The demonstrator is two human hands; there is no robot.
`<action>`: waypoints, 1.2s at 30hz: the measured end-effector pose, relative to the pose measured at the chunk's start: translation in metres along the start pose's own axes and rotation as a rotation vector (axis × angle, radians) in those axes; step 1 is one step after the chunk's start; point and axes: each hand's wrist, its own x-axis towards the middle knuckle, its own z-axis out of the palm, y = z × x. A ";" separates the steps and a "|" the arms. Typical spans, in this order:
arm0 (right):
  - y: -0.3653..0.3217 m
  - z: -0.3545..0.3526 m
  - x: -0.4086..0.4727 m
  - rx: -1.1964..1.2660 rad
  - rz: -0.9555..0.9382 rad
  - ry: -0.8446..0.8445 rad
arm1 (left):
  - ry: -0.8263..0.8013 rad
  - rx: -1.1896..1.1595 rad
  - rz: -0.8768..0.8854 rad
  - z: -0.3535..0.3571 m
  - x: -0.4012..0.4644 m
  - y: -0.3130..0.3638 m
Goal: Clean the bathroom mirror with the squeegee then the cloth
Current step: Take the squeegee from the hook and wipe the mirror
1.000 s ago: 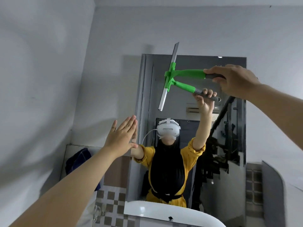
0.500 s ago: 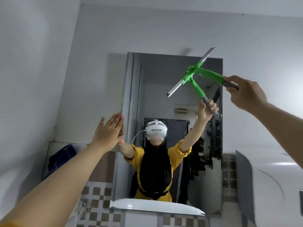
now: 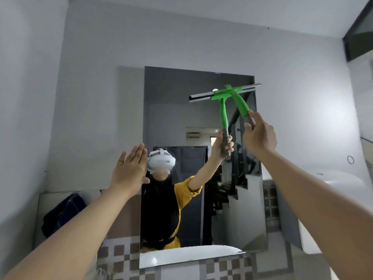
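The tall frameless mirror hangs on the grey wall ahead. My right hand grips the grey end of a green squeegee. Its blade lies level against the glass near the mirror's top right corner, and its reflection shows just to the left of it. My left hand is flat, fingers together, pressed at the mirror's left edge about halfway up. A dark blue cloth hangs crumpled on the ledge at the lower left.
A white basin rim curves in at the right. Brown and white checked tiles run below the mirror. The mirror reflects a person in a yellow top, a white basin edge and a staircase. A dark window frame sits top right.
My right hand has swung the squeegee from a slanted blade at the top edge to a level blade, lower and further right on the glass. My left hand stays on the mirror's edge.
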 end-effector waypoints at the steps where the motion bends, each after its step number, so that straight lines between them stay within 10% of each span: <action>1: -0.004 0.000 0.002 -0.004 0.005 0.005 | 0.007 -0.014 0.005 0.000 0.000 0.000; 36: -0.061 0.023 -0.062 0.222 0.215 0.034 | 0.050 -0.037 0.030 0.004 0.001 -0.001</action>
